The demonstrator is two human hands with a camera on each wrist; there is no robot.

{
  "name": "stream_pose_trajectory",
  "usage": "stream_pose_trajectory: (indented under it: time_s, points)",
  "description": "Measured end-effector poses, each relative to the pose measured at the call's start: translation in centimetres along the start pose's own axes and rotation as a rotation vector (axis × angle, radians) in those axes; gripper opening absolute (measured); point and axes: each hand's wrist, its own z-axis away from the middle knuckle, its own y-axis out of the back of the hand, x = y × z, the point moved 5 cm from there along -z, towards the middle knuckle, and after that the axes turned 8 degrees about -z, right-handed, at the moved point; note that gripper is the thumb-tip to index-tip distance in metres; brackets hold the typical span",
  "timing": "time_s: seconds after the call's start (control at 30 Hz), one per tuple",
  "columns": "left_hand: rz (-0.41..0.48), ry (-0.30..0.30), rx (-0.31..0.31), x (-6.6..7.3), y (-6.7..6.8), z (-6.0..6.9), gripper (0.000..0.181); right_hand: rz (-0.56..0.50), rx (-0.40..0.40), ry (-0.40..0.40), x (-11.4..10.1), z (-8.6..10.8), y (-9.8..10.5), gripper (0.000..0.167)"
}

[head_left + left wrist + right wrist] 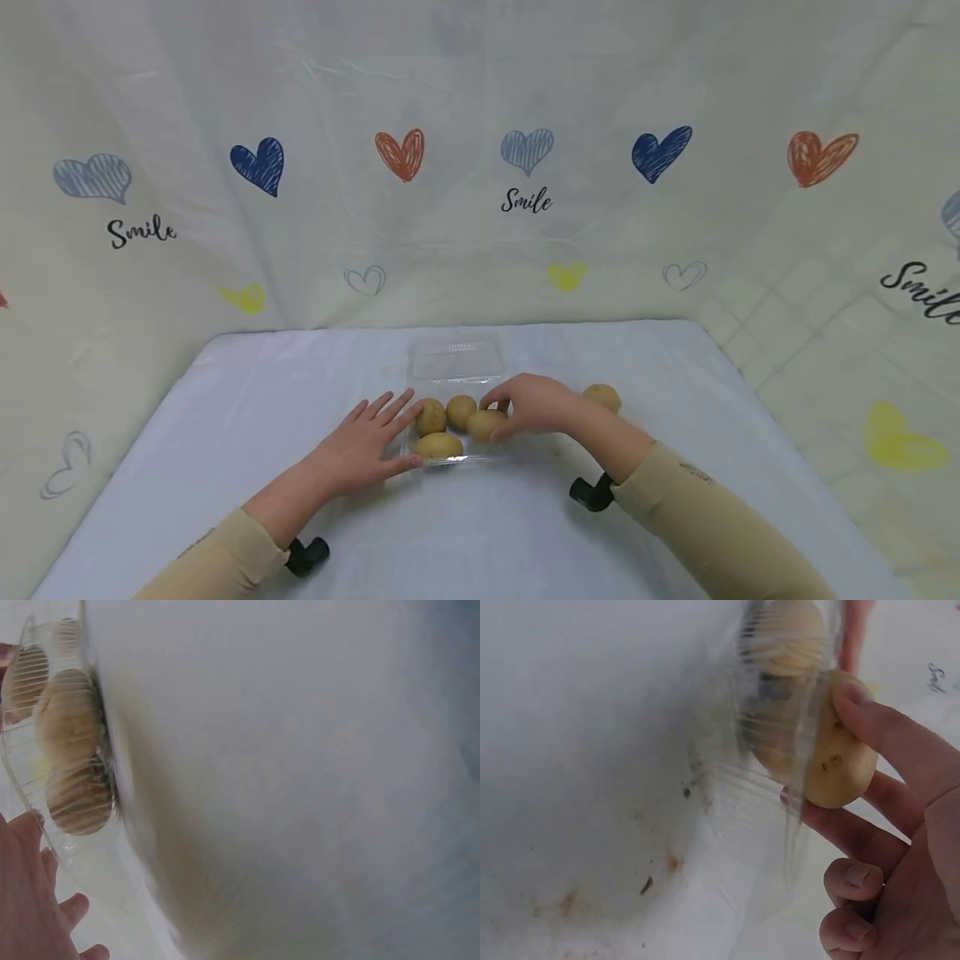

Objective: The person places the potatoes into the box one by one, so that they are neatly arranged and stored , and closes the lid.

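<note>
A clear plastic clamshell box (480, 458) sits at the middle of the table with its lid (457, 358) folded back behind it. Inside lie several potatoes, among them an oblong one (439, 446) at the front left and a round one (461, 412) at the back. My right hand (536, 404) pinches another potato (836, 757) between thumb and fingers at the box's right part. Spread straight, the fingers of my left hand (367, 446) touch the box's left side. One more potato (602, 397) lies on the table, partly hidden behind the right wrist.
White cloth (480, 542) covers the table. Brown crumbs of dirt (646, 885) are scattered on it to the right of the box. Black wrist-camera mounts (592, 493) sit under both forearms. A curtain printed with hearts (480, 250) hangs behind the table.
</note>
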Motion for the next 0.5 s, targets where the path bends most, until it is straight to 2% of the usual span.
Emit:
stream_pose_trajectory:
  time_s: [0.27, 0.5]
  points:
    - [-0.014, 0.011, -0.039, -0.1, -0.1, -0.1, 0.088, 0.124, -0.050, -0.014, -0.4, -1.0, -1.9, 0.044]
    - [-0.014, 0.019, -0.045, -0.2, -0.1, -0.1, 0.087, 0.155, -0.061, -0.031, -0.3, -1.2, -2.1, 0.043]
